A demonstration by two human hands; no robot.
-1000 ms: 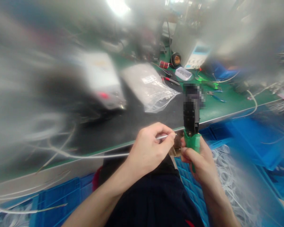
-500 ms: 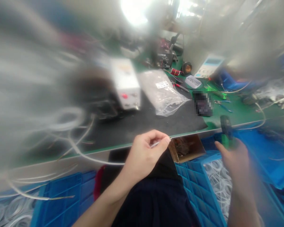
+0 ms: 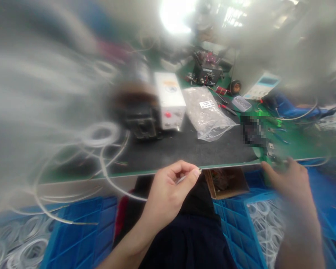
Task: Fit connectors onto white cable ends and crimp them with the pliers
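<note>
My left hand (image 3: 170, 190) is closed, pinching the end of a white cable (image 3: 123, 192) between thumb and fingers. Short bare wire tips poke out past the thumb, in front of the bench edge. The cable runs back leftward to a white coil (image 3: 100, 134) on the bench. On the right, my right hand (image 3: 288, 179) is wrapped round a green-and-black hand tool (image 3: 266, 172), its head pointing up over the bench edge. Motion blur hides the tool's exact kind.
A white box with a red button (image 3: 170, 106) stands beside a black device (image 3: 142, 121). Right of it lies a clear zip bag (image 3: 210, 116). Blue crates (image 3: 81, 224) with coiled white cables flank my lap. Under the bench edge sits a cardboard box (image 3: 229, 183).
The view has shifted left, so bench things appear farther right. My right hand has moved right with the tool, whose head now tips toward the bench. My left hand keeps its pinch on the cable.
</note>
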